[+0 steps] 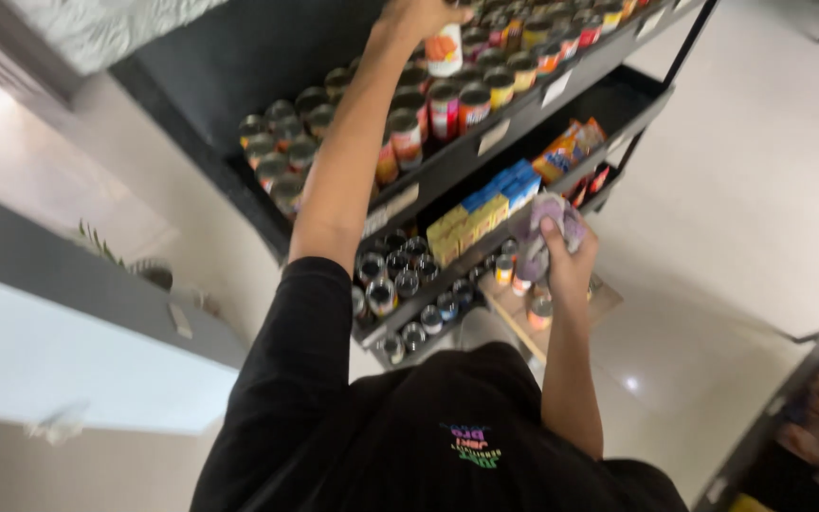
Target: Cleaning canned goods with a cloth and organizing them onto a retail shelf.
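Observation:
My left hand (419,14) reaches up to the top tier of a black shelf rack (523,109) and grips a can with a white and orange label (445,49), which stands among rows of other cans. My right hand (566,261) is lower, in front of the middle tier, closed around a crumpled purple and white cloth (552,220). Beside the cloth are yellow and blue boxes (485,209). My black shirt (447,427) fills the bottom of the view.
Lower tiers hold several silver-topped cans (400,275) and orange packets (566,150). A wooden board with a few cans (523,308) lies on the pale floor. Another rack (808,408) stands at the bottom right, a grey counter with a small plant (97,242) at the left.

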